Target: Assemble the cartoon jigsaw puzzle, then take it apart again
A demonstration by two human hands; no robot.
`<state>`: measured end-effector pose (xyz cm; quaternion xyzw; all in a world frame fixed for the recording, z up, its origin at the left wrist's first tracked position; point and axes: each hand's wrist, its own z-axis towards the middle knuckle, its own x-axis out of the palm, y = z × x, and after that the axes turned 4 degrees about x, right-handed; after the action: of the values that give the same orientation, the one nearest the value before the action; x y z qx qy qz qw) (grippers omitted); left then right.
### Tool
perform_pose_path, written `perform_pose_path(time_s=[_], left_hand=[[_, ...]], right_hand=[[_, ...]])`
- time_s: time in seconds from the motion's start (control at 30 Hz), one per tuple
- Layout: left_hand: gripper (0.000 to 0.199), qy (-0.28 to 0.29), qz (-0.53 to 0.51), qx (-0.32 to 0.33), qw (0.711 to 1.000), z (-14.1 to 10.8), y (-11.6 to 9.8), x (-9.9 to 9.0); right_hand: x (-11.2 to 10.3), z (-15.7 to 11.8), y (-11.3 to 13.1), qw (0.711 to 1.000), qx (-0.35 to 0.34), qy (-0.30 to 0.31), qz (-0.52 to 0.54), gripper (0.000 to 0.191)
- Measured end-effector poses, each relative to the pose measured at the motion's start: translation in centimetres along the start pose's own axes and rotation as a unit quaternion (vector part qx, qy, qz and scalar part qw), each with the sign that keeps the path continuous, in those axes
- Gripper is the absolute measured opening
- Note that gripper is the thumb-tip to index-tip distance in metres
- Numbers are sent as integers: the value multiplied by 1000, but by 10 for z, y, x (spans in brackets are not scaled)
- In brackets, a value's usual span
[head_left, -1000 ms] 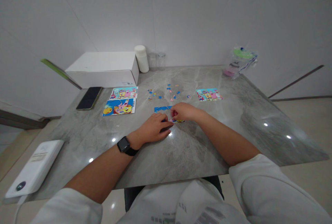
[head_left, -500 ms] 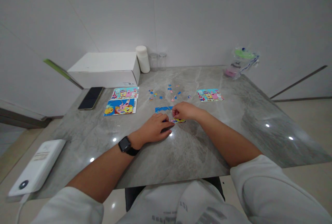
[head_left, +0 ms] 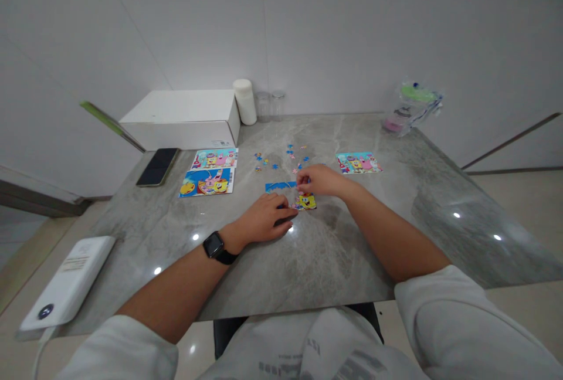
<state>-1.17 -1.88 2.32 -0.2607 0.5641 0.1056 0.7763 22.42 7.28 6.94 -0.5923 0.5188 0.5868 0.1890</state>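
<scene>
A partly assembled jigsaw (head_left: 307, 202) lies flat near the middle of the table, with a blue upper strip and a yellow face at its lower right. My left hand (head_left: 269, 217) rests on its lower left side, fingers apart, and covers part of it. Over the upper right of the jigsaw is my right hand (head_left: 319, 180), thumb and fingertips pinched together; whatever is between them is too small to make out. Several loose pieces (head_left: 275, 166) are scattered just beyond the jigsaw.
Picture cards (head_left: 206, 183) lie at the left, another card (head_left: 359, 162) at the right. Around them are a phone (head_left: 157, 166), white box (head_left: 180, 119), white bottle (head_left: 245, 102), two glasses (head_left: 277, 105), plastic bag (head_left: 411, 109) and white power bank (head_left: 68, 283).
My right hand has moved slightly up and away from the lower edge of the jigsaw, uncovering the yellow face. My left hand has stayed in nearly the same place.
</scene>
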Motion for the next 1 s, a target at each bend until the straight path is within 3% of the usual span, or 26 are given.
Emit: perform_pose_path(time_s=[0.13,0.3,0.77,0.9,1.0], left_hand=[[36,-11,-3,5,1000,-1,0,-4],[34,-13,-9,-11,1000,-3,3,-2],[34,-22,-5,-17,1000,-4,5,-1],[28,-53,17,-73,996,-6,11,-4],[22,-79,34,-130,988,-7,18,-3]], right_hand=[[-26,-6,-15,989,31,-138,52,20],[-45,-17,-21,973,58,-203,90,22],[-44,-17,-21,975,44,-200,81,21],[-40,-16,-21,980,33,-184,71,18],[-36,-15,-22,989,27,-140,47,15]])
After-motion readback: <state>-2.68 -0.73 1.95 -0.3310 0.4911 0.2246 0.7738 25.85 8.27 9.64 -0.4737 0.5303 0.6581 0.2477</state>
